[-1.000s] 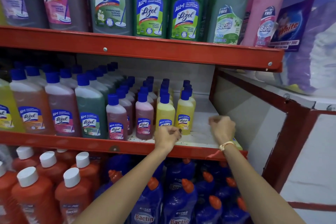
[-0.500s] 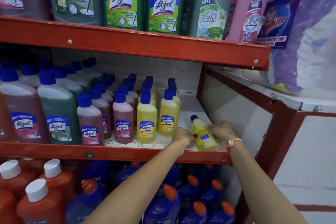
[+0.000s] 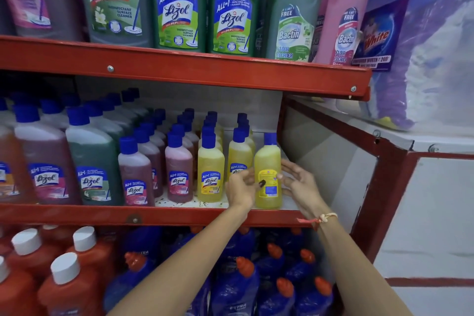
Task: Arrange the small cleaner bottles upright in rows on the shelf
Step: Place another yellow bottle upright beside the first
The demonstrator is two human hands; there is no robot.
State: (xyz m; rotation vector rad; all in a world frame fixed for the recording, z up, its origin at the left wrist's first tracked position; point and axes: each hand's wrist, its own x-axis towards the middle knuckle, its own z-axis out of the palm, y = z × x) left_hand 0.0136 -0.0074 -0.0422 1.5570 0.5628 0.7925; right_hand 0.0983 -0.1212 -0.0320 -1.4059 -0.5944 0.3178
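A small yellow cleaner bottle (image 3: 268,174) with a blue cap stands upright at the front right of the middle shelf (image 3: 179,214), its back label facing me. My left hand (image 3: 241,188) is just left of it, fingers loosely curled, the thumb tip resting on its side. On the bottle's right, my right hand (image 3: 300,183) has spread fingers, with the fingertips at its edge. Neither hand wraps the bottle. Rows of small yellow bottles (image 3: 210,172) and small pink bottles (image 3: 178,174) stand upright to the left.
Larger Lizol bottles (image 3: 93,169) fill the shelf's left part. The red upper shelf edge (image 3: 179,69) hangs above, holding big bottles. A white side panel (image 3: 320,161) closes the right end. Orange bottles (image 3: 66,287) and blue bottles (image 3: 238,287) stand below.
The yellow bottle lay tilted in both hands half a second ago; now it stands upright beside the yellow row, and both hands have loosened around it.
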